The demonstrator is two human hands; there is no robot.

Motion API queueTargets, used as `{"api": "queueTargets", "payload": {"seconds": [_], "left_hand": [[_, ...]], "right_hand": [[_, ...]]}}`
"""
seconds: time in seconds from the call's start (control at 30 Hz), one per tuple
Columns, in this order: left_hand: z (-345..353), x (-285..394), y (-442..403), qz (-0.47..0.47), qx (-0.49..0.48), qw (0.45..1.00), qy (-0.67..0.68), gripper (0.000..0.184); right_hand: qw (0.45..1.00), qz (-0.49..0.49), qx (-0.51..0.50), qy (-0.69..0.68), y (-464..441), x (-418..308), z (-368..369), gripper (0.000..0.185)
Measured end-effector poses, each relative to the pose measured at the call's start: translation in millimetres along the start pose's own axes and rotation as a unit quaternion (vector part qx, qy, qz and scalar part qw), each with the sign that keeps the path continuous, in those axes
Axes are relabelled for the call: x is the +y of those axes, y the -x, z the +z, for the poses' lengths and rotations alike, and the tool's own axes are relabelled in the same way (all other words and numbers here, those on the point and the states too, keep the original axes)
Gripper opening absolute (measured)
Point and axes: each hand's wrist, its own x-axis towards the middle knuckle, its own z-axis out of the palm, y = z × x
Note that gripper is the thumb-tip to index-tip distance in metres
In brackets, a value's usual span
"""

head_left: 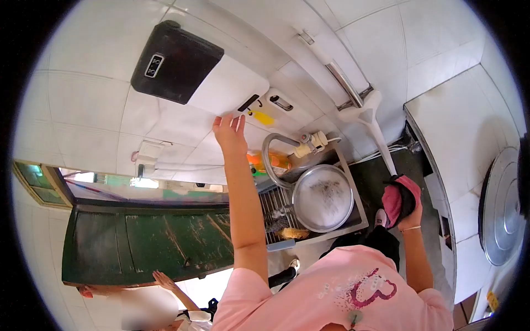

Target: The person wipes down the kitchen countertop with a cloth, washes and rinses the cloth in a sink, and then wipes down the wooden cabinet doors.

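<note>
My right hand (pixel 412 217) is closed on a pink-and-black cloth bundle (pixel 391 202), held out between the metal sink (pixel 360 214) and the white-tiled counter (pixel 458 110); it looks light, soft and floppy — probably easiest to grasp by its dark edge, with little to slip or break. My left hand (pixel 231 133) is raised, fingers apart and seemingly empty — near a yellow tag (pixel 262 117) at the wall.

A rounded, pink-and-black cloth item (pixel 391 203) is in the right hand (pixel 411 218).
</note>
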Motion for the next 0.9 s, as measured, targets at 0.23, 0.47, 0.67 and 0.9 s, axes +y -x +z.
{"api": "queueTargets", "payload": {"seconds": [0.23, 0.47, 0.67, 0.9], "left_hand": [[-16.1, -12.3, -1.3, 0.020, -0.025, 0.999, -0.006, 0.052], [-6.5, -29.5, 85.7, 0.060, 0.032, 0.991, -0.116, 0.050], [-30.6, 64.2, 108.5, 0.159, -0.323, 0.870, -0.336, 0.042], [-42.9, 157.0, 18.6, 0.244, -0.221, 0.915, -0.234, 0.032]], "right_hand": [[0.996, -0.048, -0.015, 0.073, -1.6, -1.0, 8.5, 0.033], [0.897, -0.187, -0.033, 0.399, -1.6, 7.4, -7.4, 0.034], [0.994, -0.004, -0.042, 0.097, 3.3, 1.5, 22.7, 0.031], [0.987, -0.003, -0.051, 0.151, -0.3, 16.3, 22.5, 0.032]]}}
